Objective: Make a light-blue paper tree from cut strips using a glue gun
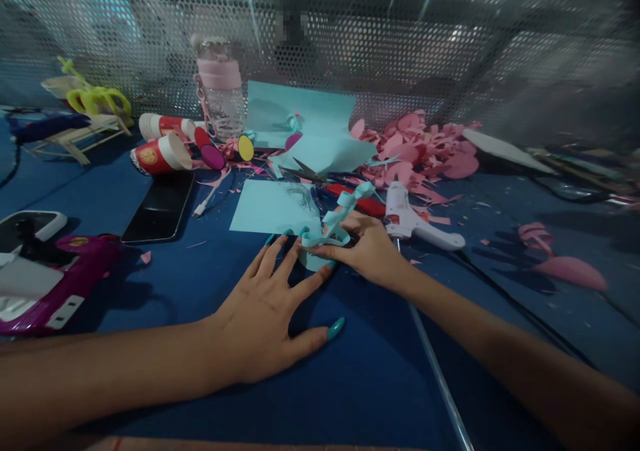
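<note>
My left hand (265, 311) lies flat on the blue table with its fingers spread. Its fingertips touch a small light-blue paper piece (313, 261) and the edge of a light-blue paper sheet (265, 207). Thumb and fingers of my right hand (373, 247) are closed on a curled light-blue paper strip (350, 201), which loops over the small piece and rises in a spiral. Whether strip and piece are joined, I cannot tell. Just beyond lie dark scissor blades (307, 171) and a red-handled tool (370, 204). Right of my right hand rests a white glue gun (400, 207).
Pink paper cutouts (405, 151) are heaped behind, beside a folded blue sheet (305, 107) and a clear bottle (220, 87). Paper cups (163, 154), a phone (163, 207) and a purple toy scooter (75, 277) stand left. A clear glue stick (435, 357) and cable (515, 301) lie right.
</note>
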`<control>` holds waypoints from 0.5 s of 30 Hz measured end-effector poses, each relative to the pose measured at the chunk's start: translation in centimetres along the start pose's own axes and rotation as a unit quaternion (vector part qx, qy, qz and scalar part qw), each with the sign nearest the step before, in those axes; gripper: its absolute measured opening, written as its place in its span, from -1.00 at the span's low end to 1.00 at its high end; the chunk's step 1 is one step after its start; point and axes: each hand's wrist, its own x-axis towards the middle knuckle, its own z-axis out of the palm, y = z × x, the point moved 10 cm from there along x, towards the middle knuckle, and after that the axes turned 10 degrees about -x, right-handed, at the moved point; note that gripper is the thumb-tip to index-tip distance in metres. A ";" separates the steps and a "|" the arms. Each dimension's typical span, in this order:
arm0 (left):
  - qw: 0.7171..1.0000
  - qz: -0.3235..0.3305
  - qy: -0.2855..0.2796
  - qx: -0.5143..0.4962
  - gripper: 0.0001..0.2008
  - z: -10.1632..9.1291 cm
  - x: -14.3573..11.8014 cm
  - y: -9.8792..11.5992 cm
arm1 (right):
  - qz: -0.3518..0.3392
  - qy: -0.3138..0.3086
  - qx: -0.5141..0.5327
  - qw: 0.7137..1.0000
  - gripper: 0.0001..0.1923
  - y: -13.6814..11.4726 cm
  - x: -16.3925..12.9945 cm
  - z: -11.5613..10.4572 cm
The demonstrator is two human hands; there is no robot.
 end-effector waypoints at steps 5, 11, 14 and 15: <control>1.000 0.003 0.000 0.002 -0.36 0.0 0.0 0.1 | 0.012 -0.016 0.020 1.000 -0.73 0.5 -0.1 0.5; 1.000 0.002 0.003 0.009 -0.37 -0.1 0.1 0.2 | 0.011 -0.025 0.017 0.999 -0.71 0.6 0.0 0.8; 1.000 -0.001 0.000 0.012 -0.37 0.0 0.1 0.1 | 0.011 -0.023 0.015 1.000 -0.70 0.6 0.0 0.8; 1.000 -0.003 -0.003 0.013 -0.37 0.0 0.1 0.1 | 0.009 -0.022 0.017 1.000 -0.70 0.6 0.0 0.8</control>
